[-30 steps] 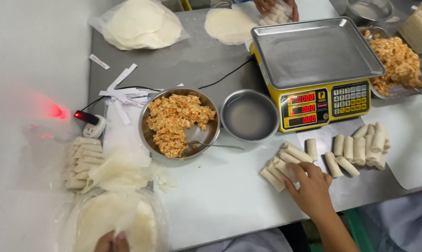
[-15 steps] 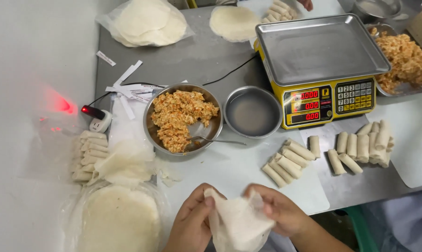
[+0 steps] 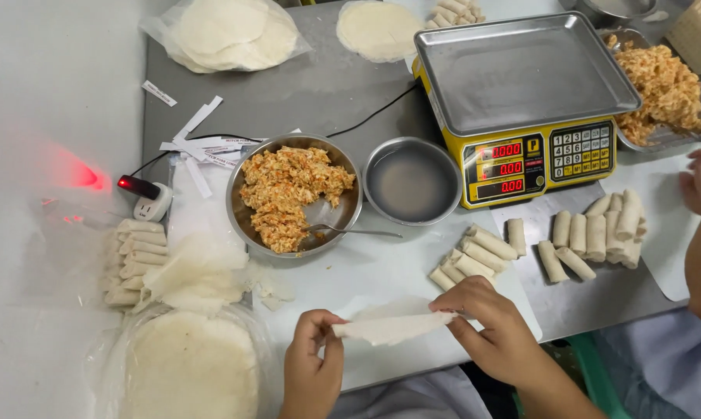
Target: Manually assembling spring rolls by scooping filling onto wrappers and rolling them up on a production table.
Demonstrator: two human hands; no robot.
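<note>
My left hand (image 3: 312,365) and right hand (image 3: 494,330) are now stretching the wrapper (image 3: 393,326) out flat near the table's front edge, no longer bunching it up between them

Your left hand (image 3: 312,365) and right hand (image 3: 494,330) share a grip on the thin white wrapper sheet (image 3: 393,327) over the grey metal bench (image 3: 319,85). Behind it sits the round steel bowl of orange filling (image 3: 292,194); right of that, the empty steel dish (image 3: 411,180), then the yellow weighing scale (image 3: 525,101). The stack of round wrappers (image 3: 184,368) lies left.
</note>
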